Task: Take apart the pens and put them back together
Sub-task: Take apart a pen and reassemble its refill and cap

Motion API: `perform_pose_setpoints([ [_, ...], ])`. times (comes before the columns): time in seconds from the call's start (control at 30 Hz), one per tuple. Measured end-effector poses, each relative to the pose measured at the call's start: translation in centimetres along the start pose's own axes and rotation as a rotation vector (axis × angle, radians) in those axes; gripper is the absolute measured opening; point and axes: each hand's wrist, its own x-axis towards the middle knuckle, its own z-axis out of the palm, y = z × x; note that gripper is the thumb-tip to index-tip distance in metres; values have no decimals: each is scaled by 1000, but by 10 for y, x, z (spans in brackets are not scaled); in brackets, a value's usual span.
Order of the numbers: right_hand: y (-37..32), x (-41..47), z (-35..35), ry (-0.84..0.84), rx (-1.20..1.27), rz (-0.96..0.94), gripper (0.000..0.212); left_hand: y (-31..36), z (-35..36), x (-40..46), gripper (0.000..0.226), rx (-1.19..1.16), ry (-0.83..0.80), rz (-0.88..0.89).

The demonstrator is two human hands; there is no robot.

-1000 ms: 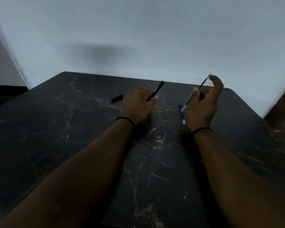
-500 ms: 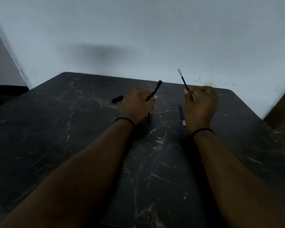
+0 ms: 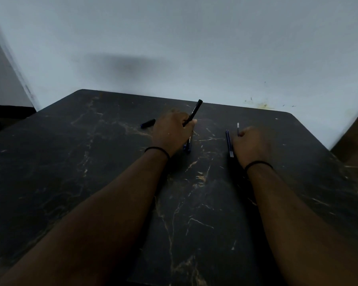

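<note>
My left hand (image 3: 173,132) grips a black pen barrel (image 3: 194,112) that points up and away from me. A second pen part (image 3: 188,144), blue and black, lies on the table just under that hand. My right hand (image 3: 252,144) is curled low over the table and holds a thin blue refill (image 3: 237,129), whose pale tip sticks out beyond the knuckles. Another blue refill (image 3: 229,143) lies on the table right beside that hand, on its left. A black cap (image 3: 148,123) rests to the left of my left hand.
The work surface is a dark marbled table (image 3: 91,162) pushed against a pale wall (image 3: 174,48). A brown piece of furniture (image 3: 355,137) stands off the table's right edge.
My right hand has come down from mid-air to the table, turning the refill from raised to low. The left hand with the black barrel has stayed put.
</note>
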Motion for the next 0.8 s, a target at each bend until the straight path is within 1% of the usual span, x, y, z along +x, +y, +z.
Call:
perform_pose_setpoints([
  [0.17,-8,-1,1,-49,14,-28,21,-1,-1,0,48,-8,19,8],
  [0.37,-18,-5,5,-81,-13,-63,14,-3,2,1,47,0,18,3],
  [0.57,-26,-11,12,-14,31,-125,16,-4,3,3,44,8,11,9],
  [0.8,-31,-15,16,-26,43,-168,16,-4,2,2,37,11,-1,17],
])
